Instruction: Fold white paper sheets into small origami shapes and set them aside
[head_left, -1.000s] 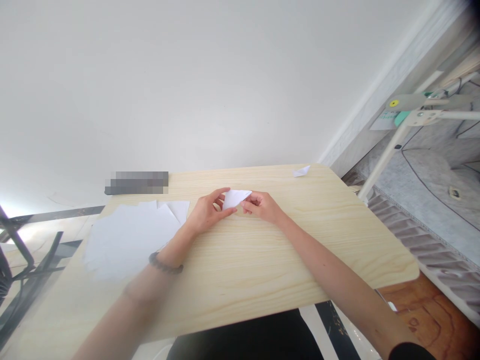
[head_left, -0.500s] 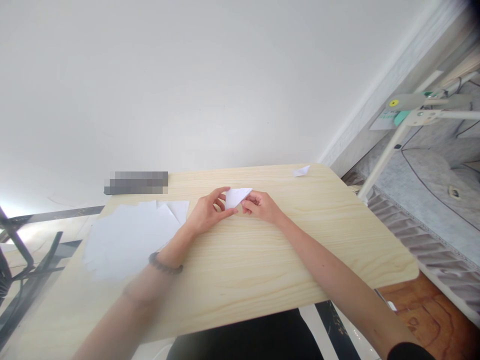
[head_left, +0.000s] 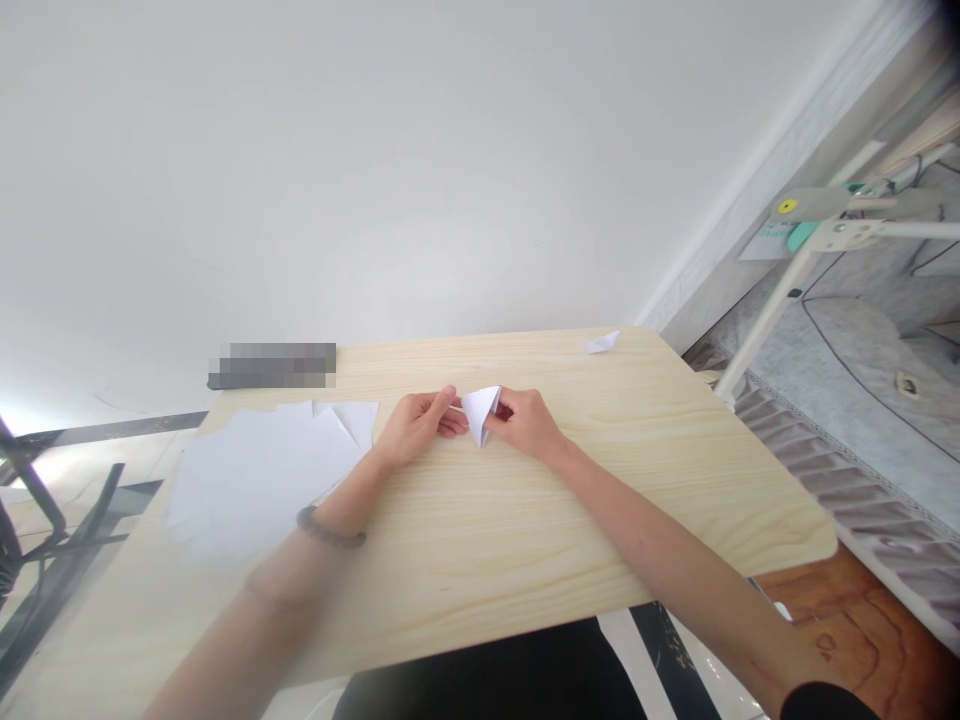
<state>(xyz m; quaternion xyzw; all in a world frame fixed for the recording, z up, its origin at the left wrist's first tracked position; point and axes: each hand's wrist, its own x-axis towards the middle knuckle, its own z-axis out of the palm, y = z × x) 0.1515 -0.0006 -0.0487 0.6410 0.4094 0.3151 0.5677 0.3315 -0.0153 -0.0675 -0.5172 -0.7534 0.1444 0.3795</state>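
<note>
A small piece of folded white paper (head_left: pixel 480 410) is held above the middle of the table, its point turned down and its layers parted on the right side. My right hand (head_left: pixel 525 420) grips it from the right, fingers tucked into the opening between the layers. My left hand (head_left: pixel 420 425), with a dark beaded bracelet on its wrist, is at the paper's left edge. Its thumb is raised and its fingers reach out toward the paper; whether the fingertips touch it I cannot tell.
Loose white sheets (head_left: pixel 255 480) lie spread on the left of the wooden table (head_left: pixel 480 560). A small folded paper piece (head_left: pixel 602 343) rests at the back right corner. A blurred-out dark object (head_left: pixel 274 366) is at the back left. The wall stands behind; a white metal frame (head_left: pixel 772 310) is to the right.
The folded paper has turned from lying wide between both hands to pointing down, with its layers opened. My left thumb has come off its lower edge; my right fingers have moved inside it.
</note>
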